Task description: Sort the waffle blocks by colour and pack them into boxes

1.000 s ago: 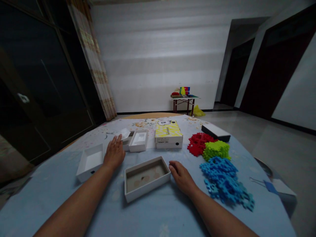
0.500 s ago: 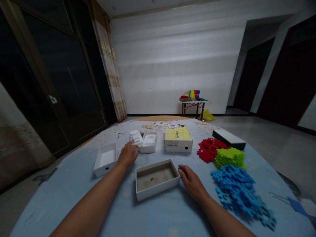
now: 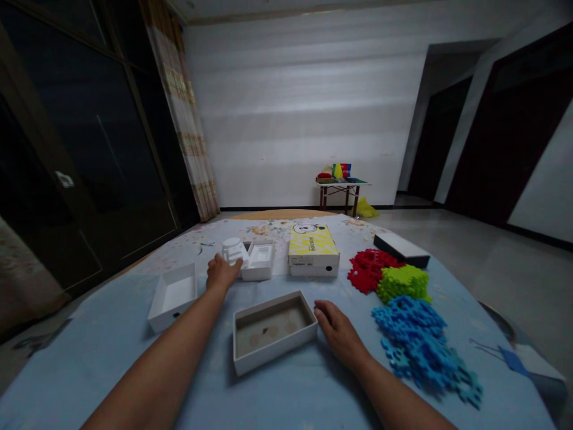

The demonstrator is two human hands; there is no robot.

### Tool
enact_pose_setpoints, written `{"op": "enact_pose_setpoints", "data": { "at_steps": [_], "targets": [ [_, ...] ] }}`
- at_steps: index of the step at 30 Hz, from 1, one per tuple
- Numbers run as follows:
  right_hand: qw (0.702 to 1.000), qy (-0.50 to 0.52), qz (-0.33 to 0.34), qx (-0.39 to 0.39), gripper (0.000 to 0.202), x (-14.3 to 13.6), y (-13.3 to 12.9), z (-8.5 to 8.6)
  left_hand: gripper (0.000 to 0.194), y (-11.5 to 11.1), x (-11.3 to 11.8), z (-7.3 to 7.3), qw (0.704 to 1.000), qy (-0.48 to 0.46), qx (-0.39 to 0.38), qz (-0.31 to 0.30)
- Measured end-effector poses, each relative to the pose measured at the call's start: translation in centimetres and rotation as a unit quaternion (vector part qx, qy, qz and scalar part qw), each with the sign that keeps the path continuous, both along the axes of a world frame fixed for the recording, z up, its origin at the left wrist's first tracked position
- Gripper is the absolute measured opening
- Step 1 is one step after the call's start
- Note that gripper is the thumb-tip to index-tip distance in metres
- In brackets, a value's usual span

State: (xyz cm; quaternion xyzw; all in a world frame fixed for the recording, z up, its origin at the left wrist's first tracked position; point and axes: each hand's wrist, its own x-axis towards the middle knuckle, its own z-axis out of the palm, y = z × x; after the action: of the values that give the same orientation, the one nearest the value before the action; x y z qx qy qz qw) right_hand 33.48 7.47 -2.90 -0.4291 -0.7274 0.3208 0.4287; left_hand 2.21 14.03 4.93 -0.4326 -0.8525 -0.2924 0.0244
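Observation:
My left hand (image 3: 222, 272) reaches past the open boxes and grips a white moulded tray insert (image 3: 233, 249), with thumb and fingers on opposite sides of it. The insert is tilted against a white box (image 3: 257, 276) that has another white moulded insert (image 3: 261, 254) in it. My right hand (image 3: 340, 331) is beside the right end of an open grey-lined box (image 3: 273, 357), loosely bent, fingertips at its rim; whether they touch it is hard to tell. Inside that box, several round brownish marks show on the bottom.
An open white box part (image 3: 172, 295) lies at the left. A yellow-and-white box (image 3: 313, 251) stands behind. To the right are red (image 3: 369, 269), green (image 3: 403, 283) and blue puzzle-like pieces (image 3: 416, 334) and a black-edged white lid (image 3: 400, 248).
My left hand has closed round the white moulded insert, its thumb now on the near right side. The view has turned slightly right. My right hand stays by the grey-lined box.

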Motion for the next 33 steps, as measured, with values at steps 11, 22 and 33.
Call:
{"op": "enact_pose_setpoints", "data": {
  "at_steps": [11, 22, 33],
  "targets": [
    [1.000, 0.005, -0.013, 0.002, 0.033, -0.1, 0.0, 0.0, 0.096, 1.9, 0.2, 0.6, 0.993, -0.081, 0.007, 0.083],
    [1.000, 0.006, -0.013, -0.002, 0.034, -0.1, 0.0, 0.5, 0.092, -11.3, 0.8, 2.3, 0.930, -0.208, 0.085, -0.289],
    [0.999, 0.028, -0.021, -0.017, 0.034, 0.1, 0.1, 0.4, 0.082, -13.7, 3.7, 0.3, 0.902, -0.106, -0.077, -0.411]
  ]
}}
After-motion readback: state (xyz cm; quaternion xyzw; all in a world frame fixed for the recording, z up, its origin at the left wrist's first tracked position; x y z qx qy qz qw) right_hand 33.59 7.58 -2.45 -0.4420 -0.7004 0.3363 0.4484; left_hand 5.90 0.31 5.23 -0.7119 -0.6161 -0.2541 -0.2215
